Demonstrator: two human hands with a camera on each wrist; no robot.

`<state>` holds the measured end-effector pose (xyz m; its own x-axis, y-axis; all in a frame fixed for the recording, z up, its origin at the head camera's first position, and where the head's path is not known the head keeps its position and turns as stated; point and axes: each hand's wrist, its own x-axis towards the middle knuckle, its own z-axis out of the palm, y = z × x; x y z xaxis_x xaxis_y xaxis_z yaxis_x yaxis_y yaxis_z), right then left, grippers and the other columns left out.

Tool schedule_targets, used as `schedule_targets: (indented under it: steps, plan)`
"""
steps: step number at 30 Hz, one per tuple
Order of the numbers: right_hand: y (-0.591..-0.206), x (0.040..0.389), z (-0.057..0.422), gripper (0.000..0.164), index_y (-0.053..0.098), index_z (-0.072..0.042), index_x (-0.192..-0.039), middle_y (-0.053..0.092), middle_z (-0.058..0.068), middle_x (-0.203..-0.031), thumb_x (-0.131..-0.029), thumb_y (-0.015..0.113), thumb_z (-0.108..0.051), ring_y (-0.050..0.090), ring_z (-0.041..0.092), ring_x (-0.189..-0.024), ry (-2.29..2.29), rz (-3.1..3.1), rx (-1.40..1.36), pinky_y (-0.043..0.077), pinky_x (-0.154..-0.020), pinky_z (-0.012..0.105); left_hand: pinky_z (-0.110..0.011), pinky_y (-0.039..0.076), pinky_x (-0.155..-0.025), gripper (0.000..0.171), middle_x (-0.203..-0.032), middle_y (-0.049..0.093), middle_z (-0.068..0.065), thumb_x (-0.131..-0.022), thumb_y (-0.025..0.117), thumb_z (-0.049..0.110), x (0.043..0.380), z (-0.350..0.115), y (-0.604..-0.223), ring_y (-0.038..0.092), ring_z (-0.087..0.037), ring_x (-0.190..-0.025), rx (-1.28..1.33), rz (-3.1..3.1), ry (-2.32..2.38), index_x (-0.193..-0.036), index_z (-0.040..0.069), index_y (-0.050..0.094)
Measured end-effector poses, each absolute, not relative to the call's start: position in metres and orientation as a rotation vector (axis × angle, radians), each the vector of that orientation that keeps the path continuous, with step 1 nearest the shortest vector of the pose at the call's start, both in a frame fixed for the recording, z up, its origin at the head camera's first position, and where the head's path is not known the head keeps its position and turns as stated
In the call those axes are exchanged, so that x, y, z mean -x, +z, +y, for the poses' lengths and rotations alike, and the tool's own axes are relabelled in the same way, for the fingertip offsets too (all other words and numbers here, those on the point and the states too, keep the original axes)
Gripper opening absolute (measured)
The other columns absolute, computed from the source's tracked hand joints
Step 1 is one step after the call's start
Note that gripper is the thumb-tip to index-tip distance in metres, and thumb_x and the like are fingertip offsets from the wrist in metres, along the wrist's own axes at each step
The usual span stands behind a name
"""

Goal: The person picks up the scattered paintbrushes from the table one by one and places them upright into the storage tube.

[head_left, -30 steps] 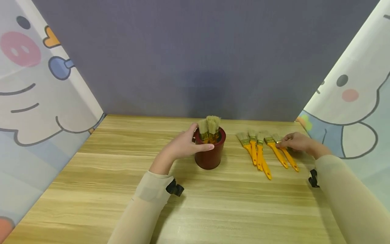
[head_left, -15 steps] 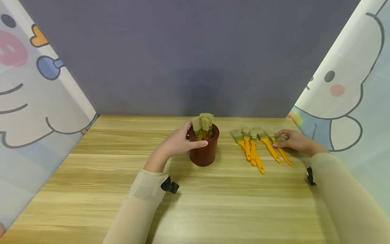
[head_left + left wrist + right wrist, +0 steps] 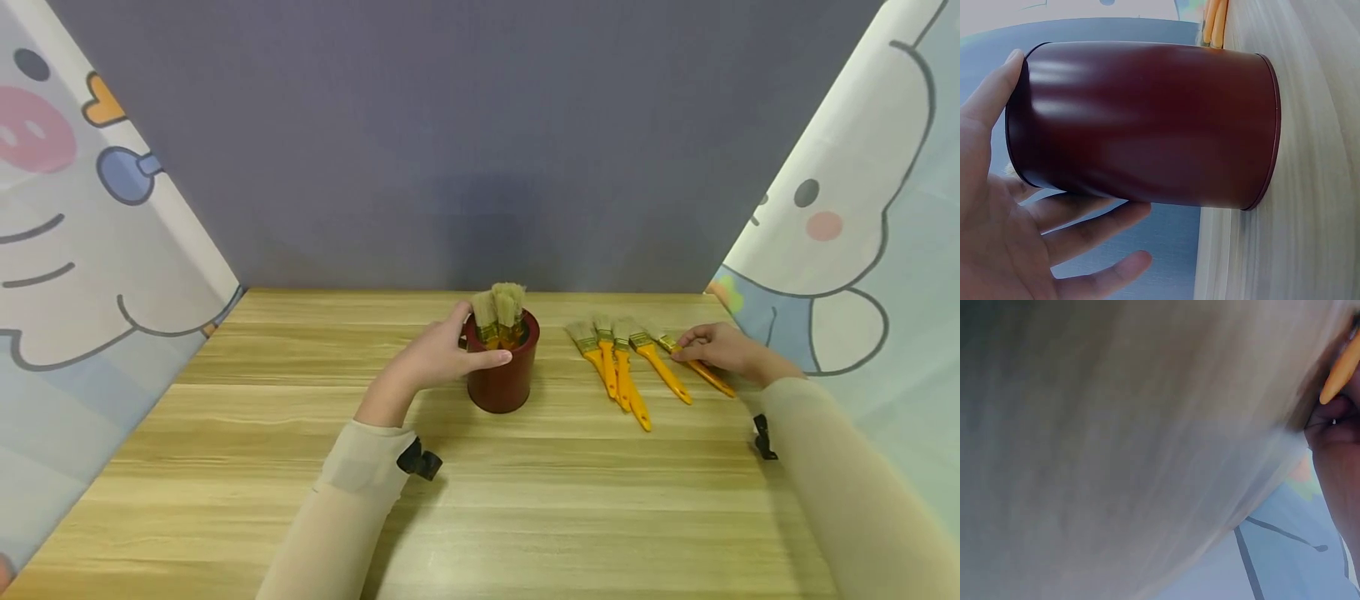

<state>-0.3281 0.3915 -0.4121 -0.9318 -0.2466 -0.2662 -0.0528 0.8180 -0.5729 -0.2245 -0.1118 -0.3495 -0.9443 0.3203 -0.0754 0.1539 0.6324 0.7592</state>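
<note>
A dark red can (image 3: 501, 379) stands upright on the table with several bristle brushes (image 3: 498, 312) in it, bristles up. My left hand (image 3: 438, 354) holds the can near its rim, thumb on the front and fingers round the far side; the left wrist view shows the can (image 3: 1141, 125) between thumb and fingers. At the right my right hand (image 3: 720, 348) pinches a yellow-handled paintbrush (image 3: 708, 377) close to its metal band. Only the brush's handle end (image 3: 1341, 372) shows in the right wrist view. Several like paintbrushes (image 3: 622, 375) lie left of that hand, some overlapping.
A wood-grain table (image 3: 525, 508) carries everything. A grey panel (image 3: 480, 150) rises along its back edge. Cartoon-printed sheets line the left (image 3: 90, 250) and right (image 3: 855, 292) sides, the right one close to my right hand.
The paintbrush at my right hand has turned, its handle end swinging to the right. My left hand stays on the can. The head view has shifted slightly.
</note>
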Motion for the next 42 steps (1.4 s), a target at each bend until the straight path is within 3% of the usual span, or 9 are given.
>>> schedule_targets:
  steps: [3,10,14,17,19,23,26,35,42]
  plan:
    - [-0.41,0.326,0.394,0.049,0.066,-0.001,-0.131,0.072,0.002,-0.108,-0.104,0.069,-0.041,0.059,0.011,-0.087,-0.889,2.695,0.238,0.051,-0.075,0.027,-0.053,0.051,-0.114,0.105,-0.155,0.057,-0.011,-0.086,0.079,0.069,0.226,-0.111,-0.351,0.058,-0.032,-0.142,-0.39,2.648,1.196,-0.163,0.018,0.028]
    - [-0.392,0.325,0.382,0.05,0.064,-0.001,-0.132,0.061,-0.003,-0.076,-0.108,0.062,-0.045,0.054,0.012,-0.071,-1.045,2.77,0.26,0.05,-0.072,0.025,-0.05,0.053,-0.11,0.093,-0.143,0.063,-0.006,-0.086,0.079,0.068,0.228,-0.114,-0.353,0.064,-0.028,-0.132,-0.395,2.631,1.234,-0.154,0.021,0.035]
    - [-0.378,0.328,0.363,0.049,0.063,0.002,-0.132,0.072,0.002,-0.08,-0.108,0.064,-0.041,0.067,0.021,-0.082,-1.113,2.768,0.326,0.051,-0.084,0.021,-0.049,0.054,-0.109,0.095,-0.142,0.063,-0.005,-0.086,0.079,0.07,0.226,-0.116,-0.354,0.065,-0.027,-0.132,-0.384,2.647,1.215,-0.155,0.021,0.034]
    - [-0.366,0.329,0.343,0.045,0.065,-0.001,-0.129,0.075,0.006,-0.081,-0.105,0.069,-0.039,0.07,0.026,-0.082,-1.176,2.783,0.349,0.051,-0.084,0.023,-0.049,0.054,-0.108,0.096,-0.142,0.064,-0.005,-0.086,0.078,0.071,0.224,-0.118,-0.354,0.065,-0.026,-0.131,-0.381,2.663,1.205,-0.156,0.02,0.034]
    - [-0.357,0.326,0.329,0.043,0.066,-0.003,-0.127,0.071,0.005,-0.079,-0.104,0.072,-0.039,0.065,0.024,-0.074,-1.229,2.809,0.363,0.051,-0.078,0.026,-0.049,0.054,-0.109,0.097,-0.143,0.063,-0.006,-0.086,0.078,0.071,0.223,-0.118,-0.353,0.065,-0.027,-0.131,-0.386,2.665,1.203,-0.157,0.02,0.034]
    - [-0.339,0.316,0.3,0.042,0.069,-0.009,-0.121,0.047,-0.003,-0.071,-0.099,0.077,-0.043,0.04,0.015,-0.062,-1.335,2.871,0.391,0.044,-0.068,0.03,-0.05,0.053,-0.111,0.1,-0.148,0.061,-0.008,-0.087,0.077,0.071,0.223,-0.117,-0.353,0.064,-0.028,-0.135,-0.396,2.662,1.198,-0.159,0.019,0.032]
    - [-0.325,0.308,0.278,0.041,0.071,-0.012,-0.119,0.034,-0.006,-0.068,-0.096,0.079,-0.045,0.029,0.015,-0.059,-1.412,2.886,0.436,0.041,-0.07,0.029,-0.05,0.053,-0.111,0.099,-0.148,0.061,-0.007,-0.086,0.077,0.071,0.224,-0.115,-0.353,0.064,-0.027,-0.134,-0.407,2.66,1.196,-0.158,0.019,0.033]
    - [-0.291,0.282,0.213,0.024,0.075,-0.007,-0.113,0.027,-0.005,-0.062,-0.097,0.082,-0.024,0.022,0.018,-0.057,-1.786,2.781,0.727,0.045,-0.073,0.023,-0.046,0.056,-0.103,0.083,-0.133,0.067,-0.003,-0.087,0.078,0.069,0.225,-0.115,-0.356,0.068,-0.024,-0.122,-0.435,2.68,1.199,-0.143,0.02,0.042]
    - [-0.284,0.269,0.18,0.021,0.075,-0.002,-0.112,0.026,-0.006,-0.061,-0.097,0.08,-0.016,0.021,0.017,-0.055,-1.898,2.722,0.908,0.05,-0.078,0.021,-0.05,0.054,-0.109,0.1,-0.146,0.062,-0.006,-0.085,0.077,0.073,0.225,-0.114,-0.353,0.064,-0.027,-0.133,-0.415,2.665,1.194,-0.158,0.02,0.033]
